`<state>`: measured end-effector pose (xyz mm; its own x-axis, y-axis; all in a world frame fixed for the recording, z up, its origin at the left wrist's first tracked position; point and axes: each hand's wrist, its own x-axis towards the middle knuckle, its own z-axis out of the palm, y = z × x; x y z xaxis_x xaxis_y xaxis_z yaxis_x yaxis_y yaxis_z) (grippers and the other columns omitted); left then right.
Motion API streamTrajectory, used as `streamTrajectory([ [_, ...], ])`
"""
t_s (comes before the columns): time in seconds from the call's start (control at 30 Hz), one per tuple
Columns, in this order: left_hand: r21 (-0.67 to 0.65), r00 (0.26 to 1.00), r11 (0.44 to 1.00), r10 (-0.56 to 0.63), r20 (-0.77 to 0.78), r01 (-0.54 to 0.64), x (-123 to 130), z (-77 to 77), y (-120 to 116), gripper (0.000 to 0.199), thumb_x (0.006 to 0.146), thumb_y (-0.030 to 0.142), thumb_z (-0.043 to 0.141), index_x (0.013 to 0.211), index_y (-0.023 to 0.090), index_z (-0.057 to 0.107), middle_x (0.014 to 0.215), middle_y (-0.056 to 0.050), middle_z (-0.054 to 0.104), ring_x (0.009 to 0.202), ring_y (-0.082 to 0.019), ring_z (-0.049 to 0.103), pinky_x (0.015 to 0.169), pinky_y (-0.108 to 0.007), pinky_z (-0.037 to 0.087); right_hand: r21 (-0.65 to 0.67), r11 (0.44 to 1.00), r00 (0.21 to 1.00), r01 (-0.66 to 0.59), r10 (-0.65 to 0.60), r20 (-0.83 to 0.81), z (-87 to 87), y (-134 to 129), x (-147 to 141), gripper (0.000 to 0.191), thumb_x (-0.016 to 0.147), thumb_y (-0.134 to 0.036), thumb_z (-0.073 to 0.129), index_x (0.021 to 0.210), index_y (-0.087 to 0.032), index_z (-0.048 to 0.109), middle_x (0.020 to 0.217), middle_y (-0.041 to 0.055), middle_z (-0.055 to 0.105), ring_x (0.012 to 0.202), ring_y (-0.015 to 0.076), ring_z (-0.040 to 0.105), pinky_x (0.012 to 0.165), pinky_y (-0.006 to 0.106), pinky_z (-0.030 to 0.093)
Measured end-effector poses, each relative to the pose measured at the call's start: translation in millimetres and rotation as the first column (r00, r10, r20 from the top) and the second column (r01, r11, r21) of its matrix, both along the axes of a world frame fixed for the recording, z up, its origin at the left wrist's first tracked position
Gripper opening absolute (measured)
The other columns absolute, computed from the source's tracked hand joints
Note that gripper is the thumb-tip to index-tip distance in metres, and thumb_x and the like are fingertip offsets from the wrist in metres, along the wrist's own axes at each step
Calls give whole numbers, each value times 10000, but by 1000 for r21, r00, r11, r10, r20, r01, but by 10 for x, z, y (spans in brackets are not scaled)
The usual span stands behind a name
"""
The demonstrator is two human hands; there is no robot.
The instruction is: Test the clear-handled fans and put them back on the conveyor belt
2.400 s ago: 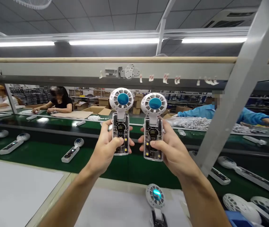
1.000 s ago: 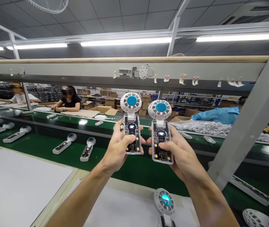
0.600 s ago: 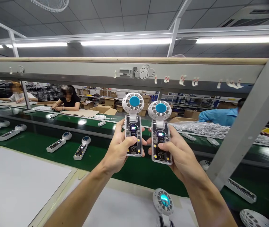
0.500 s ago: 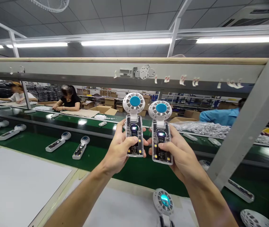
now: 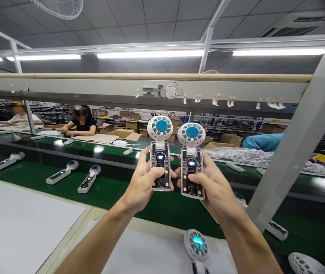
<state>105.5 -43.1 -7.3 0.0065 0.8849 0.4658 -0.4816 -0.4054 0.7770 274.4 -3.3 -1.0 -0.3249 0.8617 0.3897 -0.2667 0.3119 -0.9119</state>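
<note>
A: What's being held?

B: Two fans, upright over the green belt (image 5: 162,207). The left hand (image 5: 144,177) has the left fan (image 5: 160,152) by its clear-cased handle; the right hand (image 5: 211,179) has the right fan (image 5: 191,154) likewise.

A: And the fingers?

B: Closed round each handle from behind, thumb pressed on the front. The two sets of fingertips come so close in the middle that I can't tell whether they touch. The blue-centred heads stand just apart.

A: What else is about?

B: A third fan (image 5: 196,245) lies below them on the tabletop (image 5: 151,225), its handle cut off by the view's lower edge. Three more fans (image 5: 62,172) lie aslant on the belt to the left, and a white sheet (image 5: 28,224) fills the lower left.

A: Anything in the way?

B: A slanting metal post (image 5: 290,137) on the right. A pale handle (image 5: 278,229) pokes out past it, and part of a head (image 5: 240,198) shows between it and the right wrist; I can't tell if they're one piece. A long rail (image 5: 94,85) with small tags crosses above the fans.

A: Beyond?

B: Small white parts (image 5: 242,155) heaped under clear plastic, partly behind the post, and a person in a black top (image 5: 84,125) near a cardboard sheet (image 5: 96,137).
</note>
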Motion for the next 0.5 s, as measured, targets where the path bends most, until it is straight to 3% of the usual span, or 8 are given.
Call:
streamTrajectory([
  [0.2,9,1000,1000,9,-6,-8,-7,1,17,602,801,210,675,1312,218,357,1170,-93,643,733,-161,696,547,-276,582,-10,999,998,49,-49,-30,44,-77,-11,769,752,-267,715,1443,-267,377,844,11,728,641,180,676,576,275,568],
  [0.3,-19,1000,1000,12,-10,-12,-6,10,1,629,790,224,688,1322,226,354,1192,-101,638,688,-152,693,515,-250,553,-87,993,993,77,-85,-88,70,-99,1,550,774,-375,738,1262,-216,540,814,34,730,643,167,678,582,246,566],
  [0.4,-17,999,999,27,-28,-28,4,-6,0,616,823,256,681,1342,247,351,1165,-84,649,691,-146,688,550,-262,565,-246,968,992,-41,9,-130,94,-89,0,452,711,-479,768,1022,-187,619,730,25,690,568,155,639,548,264,567],
  [0.5,20,983,986,166,-80,-165,0,-55,44,487,871,365,673,1275,231,437,1007,-37,670,649,-128,664,561,-252,558,-220,966,986,136,-153,-63,123,-109,-20,454,594,-389,879,923,-197,631,698,7,677,581,169,652,542,267,562],
])
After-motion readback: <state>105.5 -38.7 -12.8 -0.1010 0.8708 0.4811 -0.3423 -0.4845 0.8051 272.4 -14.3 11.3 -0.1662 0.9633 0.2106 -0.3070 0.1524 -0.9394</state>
